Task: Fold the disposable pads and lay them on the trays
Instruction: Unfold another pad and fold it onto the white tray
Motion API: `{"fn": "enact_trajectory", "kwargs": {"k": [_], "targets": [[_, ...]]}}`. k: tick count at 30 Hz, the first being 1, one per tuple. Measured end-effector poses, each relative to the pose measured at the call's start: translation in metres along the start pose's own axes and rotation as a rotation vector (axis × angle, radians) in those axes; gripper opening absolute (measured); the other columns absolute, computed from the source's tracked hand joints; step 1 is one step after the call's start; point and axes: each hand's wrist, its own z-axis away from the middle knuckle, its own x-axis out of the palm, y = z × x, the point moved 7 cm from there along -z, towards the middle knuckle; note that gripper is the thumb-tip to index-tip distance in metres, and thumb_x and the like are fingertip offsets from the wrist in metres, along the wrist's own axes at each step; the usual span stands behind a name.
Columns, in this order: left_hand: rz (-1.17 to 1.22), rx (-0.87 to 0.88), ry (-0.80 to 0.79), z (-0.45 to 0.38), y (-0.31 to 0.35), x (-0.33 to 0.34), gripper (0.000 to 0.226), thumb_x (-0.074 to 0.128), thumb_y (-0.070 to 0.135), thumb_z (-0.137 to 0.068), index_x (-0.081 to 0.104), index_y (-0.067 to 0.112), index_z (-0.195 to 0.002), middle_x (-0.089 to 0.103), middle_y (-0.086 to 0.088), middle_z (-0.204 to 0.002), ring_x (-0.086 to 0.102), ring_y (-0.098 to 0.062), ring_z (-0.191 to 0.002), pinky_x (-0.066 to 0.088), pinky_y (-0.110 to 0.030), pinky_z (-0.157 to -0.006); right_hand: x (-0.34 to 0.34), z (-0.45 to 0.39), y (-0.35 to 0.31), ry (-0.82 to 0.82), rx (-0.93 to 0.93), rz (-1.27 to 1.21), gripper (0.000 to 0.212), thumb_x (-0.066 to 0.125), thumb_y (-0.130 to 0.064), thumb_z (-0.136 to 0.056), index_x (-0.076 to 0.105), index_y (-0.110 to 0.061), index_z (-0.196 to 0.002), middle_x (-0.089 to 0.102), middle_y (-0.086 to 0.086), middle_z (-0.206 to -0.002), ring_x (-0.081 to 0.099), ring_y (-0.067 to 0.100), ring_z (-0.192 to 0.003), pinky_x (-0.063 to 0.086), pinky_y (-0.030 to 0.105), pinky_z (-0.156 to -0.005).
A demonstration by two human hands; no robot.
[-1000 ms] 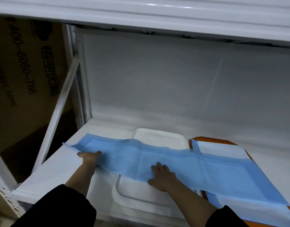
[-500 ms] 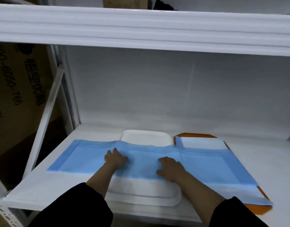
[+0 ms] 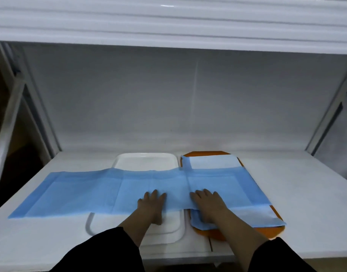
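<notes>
A long blue disposable pad [image 3: 86, 191] lies spread flat across the shelf, over the white tray [image 3: 147, 160] and onto the orange tray [image 3: 211, 235]. A folded pad [image 3: 213, 161] lies underneath it on the orange tray, showing at the back and front. My left hand [image 3: 152, 203] rests flat on the blue pad over the white tray, fingers straight. My right hand [image 3: 208, 203] rests flat on the pad at the orange tray's left side. The two hands lie close together near the pad's middle.
The white shelf board [image 3: 298, 203] stretches to both sides of the trays. A white shelf beam [image 3: 168, 22] hangs overhead. Slanted white braces stand at the left [image 3: 5, 118] and right [image 3: 331, 112] ends. The back wall is plain grey.
The pad has been smoothed flat from a bunched strip. My left hand slid from the pad's left end to the middle, beside my right hand. The view shifted right.
</notes>
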Motion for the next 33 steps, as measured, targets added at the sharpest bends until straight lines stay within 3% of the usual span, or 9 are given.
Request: {"fn": "enact_trajectory", "kwargs": {"k": [3, 6, 11, 16, 18, 20, 22, 28, 33], "targets": [[-0.101, -0.005, 0.038, -0.002, -0.003, 0.002, 0.089, 0.063, 0.024, -0.086, 0.002, 0.027, -0.15, 0.003, -0.008, -0.155, 0.015, -0.037, -0.14, 0.03, -0.048, -0.109, 0.003, -0.002, 0.004, 0.045, -0.045, 0.071, 0.075, 0.07, -0.019, -0.078, 0.031, -0.015, -0.143, 0.041, 0.011, -0.137, 0.043, 0.034, -0.124, 0.04, 0.043, -0.091], [-0.129, 0.0, 0.072, -0.004, -0.006, 0.001, 0.08, 0.056, 0.019, -0.09, 0.005, 0.028, -0.15, 0.007, -0.009, -0.154, 0.025, -0.036, -0.134, 0.035, -0.047, -0.104, 0.001, -0.005, 0.013, 0.108, -0.014, 0.11, 0.082, 0.092, -0.03, -0.044, 0.062, -0.018, -0.119, 0.064, 0.008, -0.105, 0.064, 0.031, -0.088, 0.05, 0.039, -0.063], [-0.217, 0.012, 0.094, -0.006, -0.006, 0.002, 0.078, 0.053, 0.015, -0.092, 0.004, 0.028, -0.151, 0.011, -0.011, -0.153, 0.035, -0.037, -0.127, 0.039, -0.046, -0.1, 0.011, -0.013, 0.022, 0.01, 0.019, 0.138, 0.072, 0.055, -0.018, -0.091, 0.014, -0.016, -0.15, 0.026, 0.011, -0.149, 0.037, 0.034, -0.129, 0.034, 0.044, -0.099], [-0.267, 0.006, 0.122, -0.005, -0.006, 0.0, 0.069, 0.04, 0.011, -0.097, 0.001, 0.025, -0.152, 0.014, -0.016, -0.153, 0.04, -0.038, -0.123, 0.042, -0.044, -0.097, 0.015, -0.013, 0.032, -0.023, 0.063, 0.15, 0.062, 0.047, -0.017, -0.094, 0.016, -0.015, -0.148, 0.033, 0.015, -0.144, 0.052, 0.032, -0.113, 0.039, 0.04, -0.091], [-0.249, -0.005, 0.119, -0.006, -0.011, 0.003, 0.069, 0.041, 0.012, -0.097, 0.001, 0.022, -0.152, 0.015, -0.016, -0.152, 0.04, -0.036, -0.124, 0.042, -0.043, -0.096, 0.002, -0.009, 0.033, 0.107, 0.047, 0.137, 0.05, 0.055, -0.018, -0.09, 0.04, -0.011, -0.137, 0.053, 0.018, -0.124, 0.062, 0.032, -0.097, 0.045, 0.037, -0.081], [-0.189, -0.015, 0.111, -0.009, -0.016, 0.005, 0.073, 0.046, 0.016, -0.095, 0.0, 0.02, -0.152, 0.015, -0.015, -0.152, 0.037, -0.035, -0.126, 0.042, -0.043, -0.097, -0.014, -0.011, 0.036, 0.222, 0.009, 0.152, 0.044, 0.086, -0.023, -0.053, 0.07, -0.015, -0.093, 0.065, 0.011, -0.074, 0.063, 0.025, -0.055, 0.048, 0.028, -0.052], [-0.107, -0.022, 0.106, -0.011, -0.019, 0.005, 0.077, 0.048, 0.023, -0.094, -0.002, 0.02, -0.151, 0.015, -0.013, -0.151, 0.034, -0.034, -0.128, 0.041, -0.043, -0.099, -0.03, -0.014, 0.042, 0.334, 0.001, 0.175, 0.041, 0.09, -0.016, -0.025, 0.068, -0.018, -0.059, 0.054, 0.005, -0.049, 0.052, 0.019, -0.036, 0.039, 0.022, -0.036], [-0.007, -0.123, 0.127, -0.014, -0.018, 0.002, 0.072, 0.046, 0.02, -0.094, 0.002, 0.021, -0.15, 0.027, -0.013, -0.144, 0.042, -0.033, -0.122, 0.042, -0.042, -0.098, -0.083, -0.009, 0.058, 0.559, -0.042, 0.308, 0.036, 0.089, -0.005, -0.033, 0.072, -0.01, -0.064, 0.069, 0.01, -0.07, 0.069, 0.031, -0.073, 0.058, 0.035, -0.063], [-0.016, -0.14, 0.187, -0.017, -0.002, -0.01, 0.054, 0.035, 0.014, -0.097, 0.015, 0.016, -0.148, 0.037, -0.015, -0.138, 0.049, -0.032, -0.117, 0.045, -0.04, -0.094, -0.088, 0.011, 0.091, 0.652, -0.092, 0.358, 0.036, 0.09, -0.005, -0.038, 0.075, -0.008, -0.071, 0.072, 0.009, -0.083, 0.069, 0.032, -0.092, 0.056, 0.037, -0.078]]}}
